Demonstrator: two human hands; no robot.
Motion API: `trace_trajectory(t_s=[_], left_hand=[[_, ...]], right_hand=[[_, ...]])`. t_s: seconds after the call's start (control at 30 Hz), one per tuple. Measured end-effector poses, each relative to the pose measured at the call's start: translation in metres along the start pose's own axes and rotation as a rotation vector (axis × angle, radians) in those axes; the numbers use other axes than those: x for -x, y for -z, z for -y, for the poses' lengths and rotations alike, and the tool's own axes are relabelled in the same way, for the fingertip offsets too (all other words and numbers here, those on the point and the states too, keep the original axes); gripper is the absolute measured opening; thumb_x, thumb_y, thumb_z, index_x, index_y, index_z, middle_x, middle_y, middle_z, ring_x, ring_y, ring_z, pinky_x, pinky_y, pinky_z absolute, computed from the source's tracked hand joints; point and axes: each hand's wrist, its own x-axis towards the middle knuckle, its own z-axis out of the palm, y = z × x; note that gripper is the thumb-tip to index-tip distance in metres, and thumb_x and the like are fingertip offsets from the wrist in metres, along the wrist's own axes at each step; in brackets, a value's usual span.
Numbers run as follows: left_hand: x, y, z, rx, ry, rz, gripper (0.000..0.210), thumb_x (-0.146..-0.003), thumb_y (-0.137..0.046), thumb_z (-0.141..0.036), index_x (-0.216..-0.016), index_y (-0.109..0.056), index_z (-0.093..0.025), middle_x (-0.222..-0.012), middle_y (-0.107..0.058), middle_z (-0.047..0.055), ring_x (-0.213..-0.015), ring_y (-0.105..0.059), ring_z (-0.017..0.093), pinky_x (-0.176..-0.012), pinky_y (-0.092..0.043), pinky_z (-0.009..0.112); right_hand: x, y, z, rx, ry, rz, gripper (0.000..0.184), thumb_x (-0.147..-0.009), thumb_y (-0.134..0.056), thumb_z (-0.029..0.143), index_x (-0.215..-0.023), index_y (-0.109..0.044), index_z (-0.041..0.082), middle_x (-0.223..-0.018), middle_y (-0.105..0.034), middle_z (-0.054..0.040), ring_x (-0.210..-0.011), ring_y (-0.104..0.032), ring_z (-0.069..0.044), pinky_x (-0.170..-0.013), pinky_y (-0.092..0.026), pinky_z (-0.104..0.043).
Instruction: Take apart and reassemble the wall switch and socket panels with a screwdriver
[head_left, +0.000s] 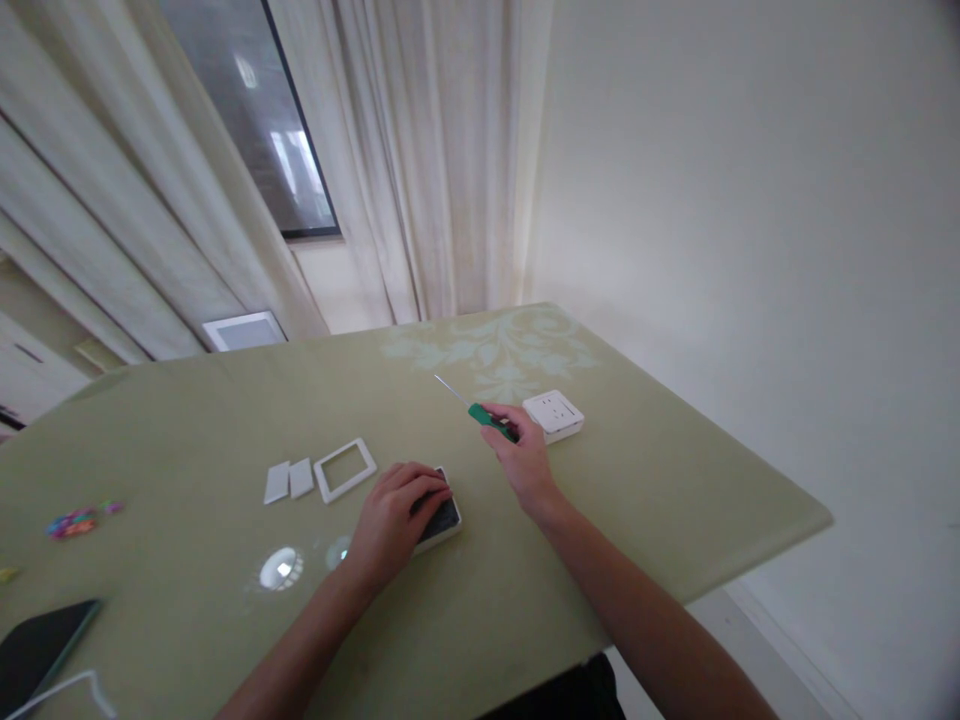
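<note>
In my right hand (517,440) is a screwdriver (491,418) with a green and dark handle, its thin metal shaft pointing up and to the left, clear of everything. My left hand (401,510) lies over a white switch box (448,520) with a dark inner face, fingers curled across its top; the hand hides much of it. Left of that hand lie a white rectangular frame (324,482) and two small white rocker plates (277,482). A white socket box (553,412) with slots in its face sits just beyond my right hand.
The table's green cover (637,480) reaches a rounded corner at right, beside a pale wall. Small colourful items (73,522) lie at left. A dark flat device (45,650) and a white cable (94,685) are at the lower left. Curtains (442,150) hang behind.
</note>
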Motion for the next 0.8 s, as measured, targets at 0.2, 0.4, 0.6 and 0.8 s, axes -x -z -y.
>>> trace_trajectory(t_s=[0.2,0.4,0.6,0.8], left_hand=[[0.0014,-0.0027,0.0014,-0.007,0.019,-0.015,0.022,-0.107,-0.066,-0.038,-0.096,-0.08,-0.025,-0.097,-0.078,0.004,-0.092,-0.071,0.023,-0.085,-0.056,0.037],[0.0023,-0.0009,0.0029,-0.022,-0.032,-0.002,0.025,-0.11,-0.059,-0.031,-0.105,-0.083,-0.027,-0.098,-0.079,0.004,-0.093,-0.071,0.023,-0.085,-0.054,0.037],[0.0017,0.0016,0.0021,-0.018,-0.058,0.006,0.019,-0.108,-0.061,-0.024,-0.108,-0.081,-0.026,-0.098,-0.081,0.003,-0.091,-0.071,0.022,-0.083,-0.053,0.036],[0.0037,0.0047,-0.002,-0.101,-0.136,0.002,0.013,-0.103,-0.068,-0.021,-0.105,-0.08,-0.026,-0.094,-0.082,0.003,-0.084,-0.067,0.022,-0.079,-0.05,0.036]], right_hand=[[0.0008,0.0005,0.0022,-0.005,0.004,0.005,0.032,-0.079,-0.074,0.03,-0.109,-0.084,0.026,-0.107,-0.077,-0.0059,-0.096,-0.069,-0.024,-0.086,-0.053,-0.038],[0.0011,0.0014,0.0031,-0.001,0.006,0.011,0.031,-0.079,-0.074,0.031,-0.108,-0.084,0.026,-0.105,-0.077,-0.006,-0.095,-0.069,-0.023,-0.085,-0.053,-0.037],[0.0004,0.0012,0.0015,-0.005,0.011,0.01,0.032,-0.078,-0.074,0.031,-0.108,-0.084,0.025,-0.105,-0.077,-0.0065,-0.097,-0.07,-0.024,-0.087,-0.053,-0.038],[0.0007,0.0017,0.0021,-0.004,0.013,0.021,0.03,-0.079,-0.074,0.031,-0.107,-0.085,0.026,-0.103,-0.077,-0.0056,-0.095,-0.069,-0.024,-0.085,-0.053,-0.038]])
